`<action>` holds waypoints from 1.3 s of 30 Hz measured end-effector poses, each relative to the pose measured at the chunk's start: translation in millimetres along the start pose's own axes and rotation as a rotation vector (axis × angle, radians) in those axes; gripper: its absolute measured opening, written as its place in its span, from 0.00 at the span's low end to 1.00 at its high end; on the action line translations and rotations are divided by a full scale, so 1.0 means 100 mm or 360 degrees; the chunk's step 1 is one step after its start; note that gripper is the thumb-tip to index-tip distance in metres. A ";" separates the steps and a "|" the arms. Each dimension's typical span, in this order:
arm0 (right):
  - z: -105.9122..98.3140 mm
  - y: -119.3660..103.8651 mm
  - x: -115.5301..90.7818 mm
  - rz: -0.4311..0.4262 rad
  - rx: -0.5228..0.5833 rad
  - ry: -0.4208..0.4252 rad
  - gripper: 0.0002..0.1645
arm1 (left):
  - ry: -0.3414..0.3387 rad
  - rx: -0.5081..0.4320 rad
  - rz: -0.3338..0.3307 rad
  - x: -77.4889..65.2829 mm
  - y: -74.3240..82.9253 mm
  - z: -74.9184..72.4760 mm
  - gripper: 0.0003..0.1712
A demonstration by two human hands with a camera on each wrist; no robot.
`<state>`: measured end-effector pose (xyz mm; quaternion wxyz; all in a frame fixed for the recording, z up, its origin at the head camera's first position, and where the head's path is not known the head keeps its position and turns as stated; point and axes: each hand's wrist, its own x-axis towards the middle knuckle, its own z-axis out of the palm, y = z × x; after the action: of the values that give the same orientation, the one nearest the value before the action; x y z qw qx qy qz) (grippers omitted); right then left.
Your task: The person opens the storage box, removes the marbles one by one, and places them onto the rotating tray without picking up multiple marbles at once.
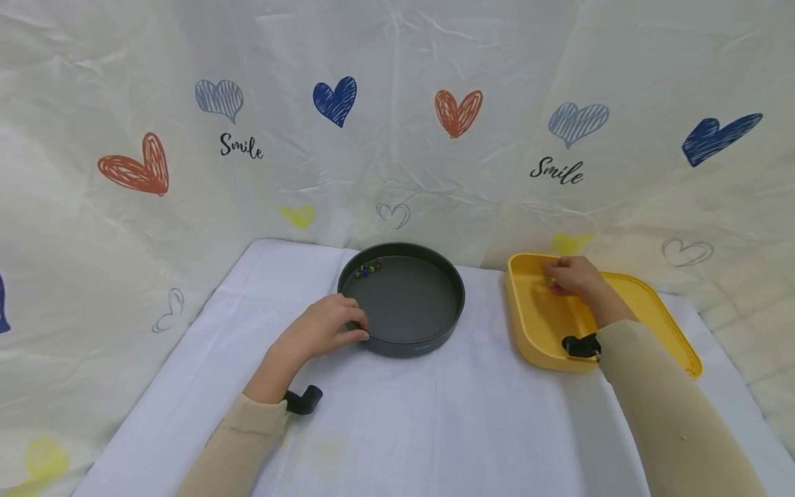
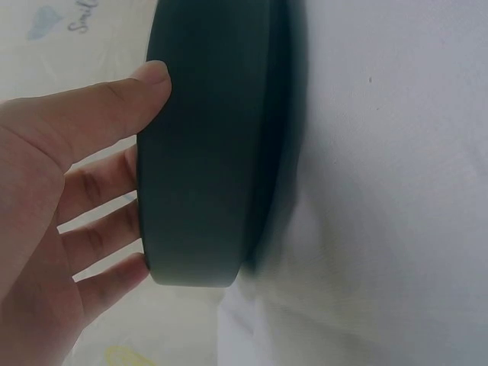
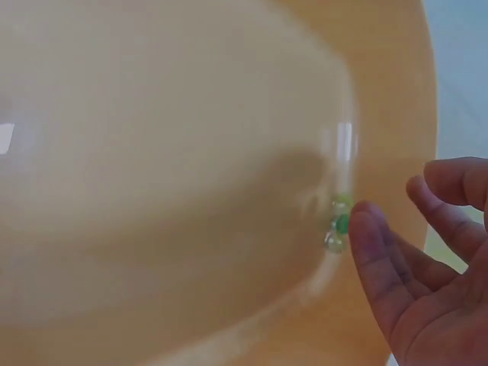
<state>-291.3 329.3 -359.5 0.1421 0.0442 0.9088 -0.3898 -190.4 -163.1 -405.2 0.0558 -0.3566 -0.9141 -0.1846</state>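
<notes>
My left hand (image 1: 323, 327) holds the near-left rim of a round dark baking pan (image 1: 410, 297). In the left wrist view the thumb lies against the pan's outer wall (image 2: 206, 168), and the other fingers reach over the rim. Several small coloured marbles (image 1: 366, 268) sit together at the far-left inside edge of the pan. My right hand (image 1: 577, 275) is over the far end of a yellow plastic box (image 1: 518, 310). Its fingers are loosely bent beside a few green and clear marbles (image 3: 339, 223) at the box's inner edge, with no marble visible between them.
A flat yellow lid (image 1: 661, 321) lies to the right of the box. A white cloth (image 1: 459, 421) covers the table. Behind stands a pale curtain (image 1: 397, 159) printed with hearts. Small black cameras (image 1: 304, 400) are strapped to both wrists.
</notes>
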 end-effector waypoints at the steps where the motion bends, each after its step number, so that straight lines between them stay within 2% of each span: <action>1: -0.01 0.02 0.01 0.0014 -0.0026 -0.0018 0.32 | -0.0001 0.0002 -0.0001 0.00 0.00 0.00 0.03; 6: -0.04 0.10 0.03 0.0063 -0.0153 -0.0115 0.32 | -0.0015 0.0013 -0.0016 0.01 0.01 0.00 0.03; 18: -0.01 0.08 0.05 0.0069 -0.0185 -0.0228 0.25 | -0.0027 0.0004 -0.0052 0.01 0.01 -0.01 0.03; 23: -0.01 0.07 0.07 0.0067 -0.0201 -0.0242 0.24 | -0.0022 0.0009 -0.0060 0.01 0.01 -0.01 0.03; 29: 0.01 0.07 0.11 0.0049 -0.0261 -0.0247 0.18 | -0.0002 0.0010 -0.0040 0.01 0.02 0.00 0.04; 39: 0.02 0.05 0.13 0.0036 -0.0386 -0.0326 0.18 | -0.0021 0.0019 -0.0045 0.02 0.02 0.01 0.04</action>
<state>-302.3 330.9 -368.0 0.2427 -0.0030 0.9294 -0.2780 -190.3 -160.2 -404.8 0.0494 -0.3445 -0.9205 -0.1777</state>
